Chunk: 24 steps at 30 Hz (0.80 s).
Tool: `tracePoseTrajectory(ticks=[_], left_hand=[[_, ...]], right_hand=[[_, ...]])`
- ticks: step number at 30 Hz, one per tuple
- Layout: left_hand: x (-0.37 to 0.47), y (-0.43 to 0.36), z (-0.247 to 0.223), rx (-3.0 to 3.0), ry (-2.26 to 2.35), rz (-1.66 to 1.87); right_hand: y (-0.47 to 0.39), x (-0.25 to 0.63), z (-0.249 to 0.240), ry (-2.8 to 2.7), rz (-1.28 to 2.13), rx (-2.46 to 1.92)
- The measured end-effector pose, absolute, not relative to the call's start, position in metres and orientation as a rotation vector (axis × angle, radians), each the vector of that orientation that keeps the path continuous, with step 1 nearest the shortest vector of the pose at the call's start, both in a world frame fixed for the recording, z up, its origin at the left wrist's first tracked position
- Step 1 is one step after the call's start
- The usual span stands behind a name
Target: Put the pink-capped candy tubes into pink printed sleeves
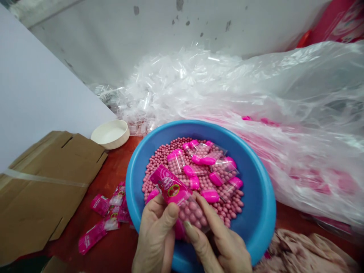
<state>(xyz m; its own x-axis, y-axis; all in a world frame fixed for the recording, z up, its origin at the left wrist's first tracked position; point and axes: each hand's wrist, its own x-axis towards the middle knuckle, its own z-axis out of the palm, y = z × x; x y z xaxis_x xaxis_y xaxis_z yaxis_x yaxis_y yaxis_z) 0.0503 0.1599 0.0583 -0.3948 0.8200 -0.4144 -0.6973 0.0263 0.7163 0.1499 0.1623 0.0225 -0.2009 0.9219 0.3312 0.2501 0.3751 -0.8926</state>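
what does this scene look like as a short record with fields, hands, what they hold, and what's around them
left hand: left hand pinches the pink printed top of a small packet
right hand: right hand grips the packet's clear lower part, filled with pink balls
under the hands: blue basin with loose pink candy balls and filled clear packets
left of basin: sealed pink packets on the red table, flattened cardboard, white bowl
behind: heap of empty clear bags, large plastic sheet
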Motion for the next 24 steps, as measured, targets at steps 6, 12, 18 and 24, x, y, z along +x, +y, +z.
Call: tracePoseTrajectory(ticks=[6,12,18,24], left_hand=[[0.0525,0.16,0.057,0.082,1.147,1.711],[0.0537,0.1591,0.0608,0.121,1.144,1.587],[0.0535,0.155,0.0616,0.157,1.192,1.544],[0.0515,0.1537,0.0575,0.239,1.162,1.691]], right_hand=[[0.1602,0.146,0.0201,-1.784,0.858,-1.013],[0.1592,0.1477,0.0217,-1.8,0.811,-1.096],[0.1613,0.1484,0.0235,-1.823,0.776,-1.07],[0.1648,0.1435,0.0224,-1.809,0.919,-0.941]])
